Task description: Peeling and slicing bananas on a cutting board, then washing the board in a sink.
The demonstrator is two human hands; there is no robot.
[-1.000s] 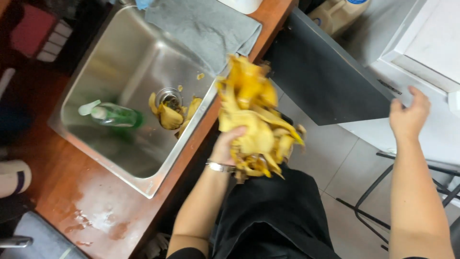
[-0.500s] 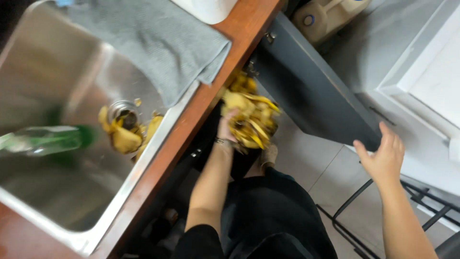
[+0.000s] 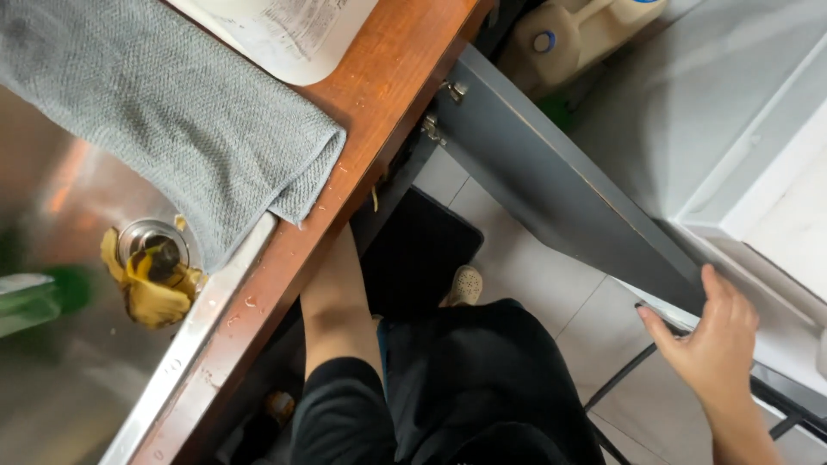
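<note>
My left forearm (image 3: pixel 336 301) reaches down under the edge of the wooden countertop (image 3: pixel 379 95); the left hand itself is hidden below it, and so is whatever it holds. My right hand (image 3: pixel 711 336) is out to the right with its fingers spread, resting against the far corner of the open grey cabinet door (image 3: pixel 551 181). A few yellow banana peels (image 3: pixel 151 288) lie around the drain of the steel sink (image 3: pixel 60 379).
A grey towel (image 3: pixel 172 120) drapes over the sink's edge beside a white printed sheet (image 3: pixel 293 30). A blurred green bottle (image 3: pixel 34 297) lies in the sink. A pale plastic jug (image 3: pixel 577 30) stands inside the cabinet. Below are a black mat (image 3: pixel 422 250) and tiled floor.
My left hand, which carried a big bundle of yellow peels, has gone down under the counter and out of sight with the bundle. The view has swung right. My right hand stays at the door.
</note>
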